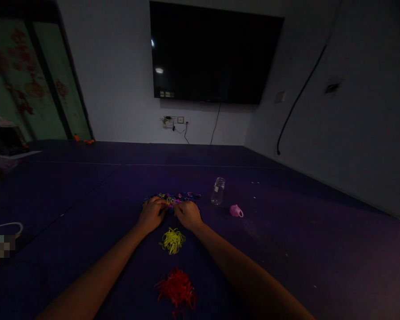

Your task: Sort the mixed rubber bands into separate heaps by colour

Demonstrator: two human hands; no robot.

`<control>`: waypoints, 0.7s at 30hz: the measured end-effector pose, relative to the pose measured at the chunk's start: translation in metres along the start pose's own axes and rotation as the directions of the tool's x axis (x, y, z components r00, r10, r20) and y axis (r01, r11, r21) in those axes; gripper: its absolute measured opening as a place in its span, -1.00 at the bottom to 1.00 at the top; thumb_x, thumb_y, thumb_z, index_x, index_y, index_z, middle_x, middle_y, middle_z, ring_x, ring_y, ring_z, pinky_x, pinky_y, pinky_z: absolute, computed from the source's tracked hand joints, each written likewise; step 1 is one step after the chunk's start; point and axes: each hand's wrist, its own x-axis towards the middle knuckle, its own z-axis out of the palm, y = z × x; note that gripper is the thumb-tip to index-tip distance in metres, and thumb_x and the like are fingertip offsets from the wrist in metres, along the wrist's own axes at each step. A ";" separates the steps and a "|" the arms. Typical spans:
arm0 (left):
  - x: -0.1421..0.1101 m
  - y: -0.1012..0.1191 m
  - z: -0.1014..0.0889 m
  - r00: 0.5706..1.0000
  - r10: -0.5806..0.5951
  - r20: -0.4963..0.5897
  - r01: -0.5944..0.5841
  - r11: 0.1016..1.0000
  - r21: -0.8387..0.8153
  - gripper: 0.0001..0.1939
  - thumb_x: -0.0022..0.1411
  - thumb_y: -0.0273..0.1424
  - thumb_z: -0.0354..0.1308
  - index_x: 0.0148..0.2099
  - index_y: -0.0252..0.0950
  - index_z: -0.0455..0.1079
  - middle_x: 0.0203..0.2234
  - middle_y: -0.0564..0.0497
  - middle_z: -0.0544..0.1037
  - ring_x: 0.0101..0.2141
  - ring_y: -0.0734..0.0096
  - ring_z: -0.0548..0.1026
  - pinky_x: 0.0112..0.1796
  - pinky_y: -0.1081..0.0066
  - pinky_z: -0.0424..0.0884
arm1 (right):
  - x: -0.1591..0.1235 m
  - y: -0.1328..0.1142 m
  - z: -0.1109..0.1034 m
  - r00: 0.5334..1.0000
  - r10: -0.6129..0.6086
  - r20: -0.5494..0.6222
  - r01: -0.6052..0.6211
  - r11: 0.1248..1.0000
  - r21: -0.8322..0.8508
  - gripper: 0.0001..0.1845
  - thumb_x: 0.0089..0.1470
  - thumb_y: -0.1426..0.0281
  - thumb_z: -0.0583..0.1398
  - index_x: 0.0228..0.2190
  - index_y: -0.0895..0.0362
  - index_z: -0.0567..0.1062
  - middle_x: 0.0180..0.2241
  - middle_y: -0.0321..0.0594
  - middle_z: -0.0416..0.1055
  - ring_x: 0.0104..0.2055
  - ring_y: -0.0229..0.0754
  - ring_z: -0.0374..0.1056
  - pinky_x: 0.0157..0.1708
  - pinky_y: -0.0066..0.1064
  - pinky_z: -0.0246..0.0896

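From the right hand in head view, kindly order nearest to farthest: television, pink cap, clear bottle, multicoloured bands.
1. Multicoloured bands, at right hand
2. Clear bottle, to the right
3. Pink cap, farther right
4. Television, on the wall

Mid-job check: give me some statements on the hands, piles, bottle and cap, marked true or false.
1. The left hand and right hand are at the multicoloured pile. True.
2. The clear bottle lies on its side. False: the clear bottle stands upright.
3. The red pile is nearer the camera than the yellow pile. True.
4. The pink cap is on the bottle. False: the pink cap lies apart from it.
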 end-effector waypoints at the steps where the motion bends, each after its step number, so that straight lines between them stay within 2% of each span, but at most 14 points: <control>1: 0.001 -0.001 0.000 1.000 0.009 -0.008 -0.009 1.000 -0.017 -0.78 0.14 -0.49 0.05 -0.24 -0.20 0.51 -0.25 -0.02 0.57 -0.13 0.22 0.42 -0.10 0.21 0.30 | 0.000 0.000 0.000 1.000 0.017 -0.009 -0.017 1.000 0.001 -0.48 0.23 0.24 -0.06 -0.57 0.14 0.53 -0.52 -0.18 0.50 -0.45 -0.26 0.39 -0.44 -0.49 0.05; 5: 0.003 -0.007 0.003 0.994 -0.021 -0.107 0.016 0.999 -0.047 -0.79 0.12 -0.51 0.05 -0.30 -0.25 0.52 -0.25 -0.06 0.58 -0.16 0.23 0.45 -0.09 0.23 0.33 | 0.004 0.003 -0.001 0.995 0.086 -0.055 -0.086 0.996 0.006 -0.57 0.22 0.27 -0.04 -0.46 0.14 0.54 -0.40 -0.15 0.51 -0.33 -0.22 0.39 -0.34 -0.48 0.11; 8: 0.004 -0.014 0.007 0.980 -0.087 -0.178 0.083 0.996 -0.032 -0.74 0.08 -0.58 0.02 -0.31 -0.28 0.52 -0.28 -0.07 0.58 -0.19 0.26 0.47 -0.09 0.27 0.36 | 0.007 0.006 0.000 0.998 -0.008 -0.054 0.010 1.000 0.030 -0.68 0.18 0.41 -0.02 -0.21 0.12 0.51 -0.16 -0.15 0.47 -0.10 -0.18 0.33 -0.13 -0.43 0.13; 12: 0.004 -0.018 0.009 0.976 -0.098 -0.197 0.093 0.995 -0.032 -0.70 0.04 -0.63 0.00 -0.32 -0.28 0.52 -0.31 -0.04 0.59 -0.20 0.29 0.47 -0.08 0.27 0.37 | 0.006 0.006 0.005 0.986 -0.154 0.061 0.156 0.988 -0.019 -0.54 0.09 0.51 0.00 0.03 0.08 0.35 0.11 -0.23 0.26 0.17 -0.09 0.06 0.08 -0.21 -0.02; 16: 0.004 -0.015 0.009 0.985 -0.038 -0.169 0.031 0.999 -0.044 -0.72 0.03 -0.63 0.02 -0.36 -0.25 0.52 -0.32 -0.01 0.59 -0.21 0.30 0.48 -0.08 0.25 0.37 | 0.003 0.005 0.007 0.962 -0.204 0.180 0.219 0.973 -0.068 -0.51 0.11 0.47 -0.01 0.09 0.07 0.28 0.17 -0.24 0.17 0.24 -0.01 -0.10 0.13 -0.07 -0.10; 21: 0.004 -0.012 0.007 0.989 -0.036 -0.144 0.031 0.999 -0.036 -0.72 0.02 -0.62 0.03 -0.35 -0.25 0.53 -0.32 -0.02 0.59 -0.19 0.28 0.47 -0.07 0.24 0.36 | 0.003 0.004 0.006 0.962 -0.195 0.193 0.211 0.976 -0.061 -0.57 0.12 0.47 0.00 0.02 0.07 0.36 0.13 -0.23 0.22 0.23 -0.04 -0.06 0.13 -0.09 -0.10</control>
